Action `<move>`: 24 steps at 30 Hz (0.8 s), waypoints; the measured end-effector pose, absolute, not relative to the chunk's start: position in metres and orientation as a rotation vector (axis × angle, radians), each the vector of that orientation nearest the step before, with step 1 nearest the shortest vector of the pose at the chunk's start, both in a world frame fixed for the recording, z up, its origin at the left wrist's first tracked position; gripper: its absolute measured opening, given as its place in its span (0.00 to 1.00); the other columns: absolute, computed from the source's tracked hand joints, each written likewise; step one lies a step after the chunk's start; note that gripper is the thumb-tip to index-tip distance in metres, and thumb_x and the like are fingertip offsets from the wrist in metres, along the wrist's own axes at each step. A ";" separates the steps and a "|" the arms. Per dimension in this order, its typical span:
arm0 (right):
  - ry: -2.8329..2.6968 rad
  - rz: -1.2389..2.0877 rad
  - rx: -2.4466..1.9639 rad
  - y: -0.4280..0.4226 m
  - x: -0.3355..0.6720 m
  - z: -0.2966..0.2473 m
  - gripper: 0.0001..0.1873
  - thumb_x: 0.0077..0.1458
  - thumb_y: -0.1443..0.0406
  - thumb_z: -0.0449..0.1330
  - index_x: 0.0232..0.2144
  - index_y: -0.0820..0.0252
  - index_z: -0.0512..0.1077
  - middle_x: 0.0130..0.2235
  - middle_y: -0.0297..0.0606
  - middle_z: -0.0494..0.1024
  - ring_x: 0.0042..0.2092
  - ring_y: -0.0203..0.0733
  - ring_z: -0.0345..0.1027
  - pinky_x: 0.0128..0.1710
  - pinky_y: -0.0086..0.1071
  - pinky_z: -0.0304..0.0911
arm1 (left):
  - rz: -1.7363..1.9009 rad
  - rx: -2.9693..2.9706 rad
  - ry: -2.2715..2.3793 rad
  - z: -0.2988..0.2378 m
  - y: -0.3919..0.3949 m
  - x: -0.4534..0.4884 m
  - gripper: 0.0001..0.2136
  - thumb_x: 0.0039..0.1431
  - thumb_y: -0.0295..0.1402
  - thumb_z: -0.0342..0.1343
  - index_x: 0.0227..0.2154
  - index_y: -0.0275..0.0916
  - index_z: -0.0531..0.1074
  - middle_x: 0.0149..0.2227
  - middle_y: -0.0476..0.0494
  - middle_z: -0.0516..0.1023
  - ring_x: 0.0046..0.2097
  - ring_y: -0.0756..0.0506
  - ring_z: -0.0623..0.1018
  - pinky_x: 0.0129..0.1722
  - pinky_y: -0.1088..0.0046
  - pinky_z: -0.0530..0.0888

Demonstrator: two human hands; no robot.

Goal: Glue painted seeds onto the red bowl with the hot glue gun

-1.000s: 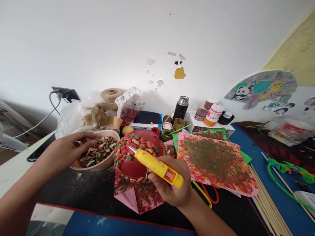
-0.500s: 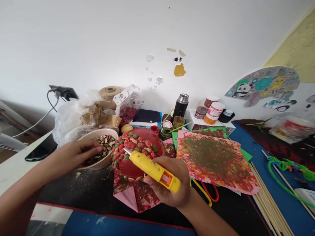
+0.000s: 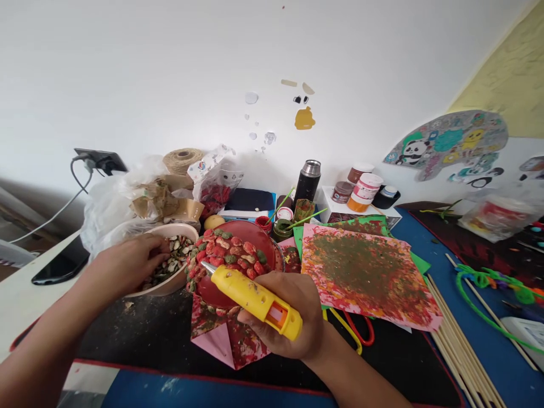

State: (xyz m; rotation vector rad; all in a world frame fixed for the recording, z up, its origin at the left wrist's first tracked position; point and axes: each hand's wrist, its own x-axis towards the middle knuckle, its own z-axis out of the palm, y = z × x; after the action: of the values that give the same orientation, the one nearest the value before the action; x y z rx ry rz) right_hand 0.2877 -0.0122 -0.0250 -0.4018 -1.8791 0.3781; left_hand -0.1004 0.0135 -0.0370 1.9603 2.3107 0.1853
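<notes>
My right hand [image 3: 289, 323] grips a yellow glue gun [image 3: 250, 296], its metal tip aimed at a red bowl-shaped form [image 3: 232, 263] partly covered with red and green painted seeds. This form rests on paint-smeared pink paper [image 3: 225, 340]. My left hand [image 3: 127, 263] reaches into a beige bowl [image 3: 170, 283] full of painted seeds, fingers curled down among them; what they pinch is hidden.
A paint-covered sheet [image 3: 365, 277] lies to the right, with wooden sticks [image 3: 463, 345] and green cord [image 3: 488, 283] beyond. Behind stand a black flask [image 3: 306, 182], paint jars [image 3: 361, 190], a twine roll [image 3: 182, 161] and plastic bags [image 3: 119, 204]. A phone [image 3: 59, 263] lies at the left.
My left hand has dipped further into the seed bowl. The right hand with the glue gun has shifted slightly left and down; the view has drifted a little.
</notes>
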 end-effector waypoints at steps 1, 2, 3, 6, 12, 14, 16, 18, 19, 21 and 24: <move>-1.875 0.383 -0.409 -0.012 0.288 -0.025 0.10 0.77 0.55 0.67 0.51 0.51 0.74 0.37 0.36 0.89 0.30 0.43 0.85 0.31 0.33 0.80 | 0.191 1.967 2.298 -0.035 0.014 -0.099 0.18 0.64 0.50 0.53 0.41 0.49 0.85 0.48 0.41 0.91 0.47 0.33 0.85 0.47 0.60 0.76; -1.869 0.381 -0.415 -0.012 0.288 -0.025 0.10 0.77 0.54 0.66 0.51 0.51 0.74 0.36 0.36 0.89 0.29 0.42 0.84 0.30 0.33 0.80 | 0.204 1.972 2.285 -0.032 0.014 -0.098 0.19 0.64 0.51 0.52 0.41 0.48 0.84 0.48 0.40 0.91 0.48 0.33 0.85 0.48 0.59 0.76; -1.865 0.375 -0.418 -0.012 0.287 -0.025 0.11 0.78 0.53 0.65 0.51 0.51 0.75 0.36 0.36 0.89 0.29 0.42 0.84 0.30 0.33 0.80 | 0.227 1.974 2.273 -0.030 0.015 -0.097 0.20 0.64 0.52 0.51 0.41 0.48 0.84 0.48 0.40 0.91 0.49 0.32 0.85 0.50 0.59 0.77; -1.845 0.339 -0.422 -0.012 0.286 -0.024 0.13 0.79 0.50 0.63 0.49 0.52 0.75 0.35 0.36 0.89 0.29 0.42 0.84 0.29 0.32 0.79 | 0.322 1.961 2.257 -0.021 0.011 -0.094 0.23 0.62 0.56 0.50 0.41 0.48 0.83 0.50 0.40 0.91 0.52 0.32 0.86 0.55 0.58 0.77; -1.766 0.392 -0.463 -0.013 0.287 -0.016 0.17 0.80 0.50 0.63 0.43 0.54 0.77 0.33 0.37 0.88 0.28 0.40 0.83 0.27 0.30 0.76 | 0.521 1.837 2.261 0.000 -0.022 -0.079 0.32 0.64 0.70 0.46 0.48 0.51 0.82 0.40 0.50 0.91 0.38 0.39 0.86 0.39 0.65 0.80; -1.750 0.448 -0.504 -0.013 0.289 -0.014 0.20 0.80 0.49 0.62 0.41 0.55 0.78 0.33 0.38 0.88 0.29 0.41 0.84 0.27 0.31 0.77 | 0.722 1.766 2.194 0.006 -0.036 -0.064 0.32 0.58 0.74 0.54 0.46 0.54 0.84 0.41 0.51 0.92 0.39 0.38 0.86 0.41 0.63 0.83; -1.708 0.533 -0.530 -0.013 0.290 -0.014 0.22 0.80 0.47 0.62 0.38 0.55 0.79 0.33 0.39 0.87 0.30 0.42 0.84 0.30 0.33 0.79 | 0.993 1.686 2.057 0.010 -0.048 -0.042 0.28 0.54 0.72 0.61 0.40 0.56 0.85 0.45 0.49 0.92 0.46 0.34 0.87 0.50 0.57 0.86; -1.644 0.623 -0.555 -0.013 0.289 -0.015 0.25 0.79 0.45 0.62 0.36 0.55 0.80 0.33 0.39 0.86 0.30 0.43 0.83 0.30 0.33 0.80 | 1.180 1.570 1.895 0.012 -0.058 -0.017 0.23 0.56 0.67 0.64 0.41 0.57 0.85 0.47 0.47 0.91 0.51 0.31 0.88 0.54 0.52 0.88; -1.610 0.658 -0.569 -0.013 0.289 -0.016 0.26 0.78 0.44 0.63 0.35 0.55 0.80 0.33 0.39 0.85 0.31 0.43 0.83 0.29 0.33 0.80 | 1.220 1.520 1.820 0.013 -0.061 -0.004 0.22 0.54 0.66 0.67 0.42 0.59 0.86 0.46 0.47 0.91 0.50 0.30 0.88 0.52 0.50 0.90; -1.557 0.716 -0.590 -0.013 0.287 -0.019 0.26 0.77 0.43 0.63 0.35 0.55 0.81 0.34 0.40 0.84 0.32 0.44 0.83 0.26 0.32 0.78 | 1.235 1.496 1.747 0.016 -0.066 0.018 0.22 0.49 0.65 0.71 0.43 0.63 0.87 0.47 0.48 0.92 0.47 0.30 0.89 0.49 0.50 0.92; -1.503 0.787 -0.604 -0.014 0.285 -0.020 0.26 0.75 0.41 0.65 0.37 0.56 0.81 0.34 0.41 0.84 0.30 0.42 0.81 0.23 0.30 0.75 | 1.224 1.599 1.680 0.022 -0.067 0.041 0.17 0.48 0.62 0.74 0.40 0.68 0.89 0.49 0.50 0.92 0.51 0.29 0.90 0.49 0.51 0.92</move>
State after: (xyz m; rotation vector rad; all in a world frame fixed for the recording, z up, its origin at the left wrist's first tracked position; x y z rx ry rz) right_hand 0.2850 -0.0138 -0.0204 -0.6037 -1.5033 0.7866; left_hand 0.0405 -0.0671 0.0217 1.5987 1.6795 1.2238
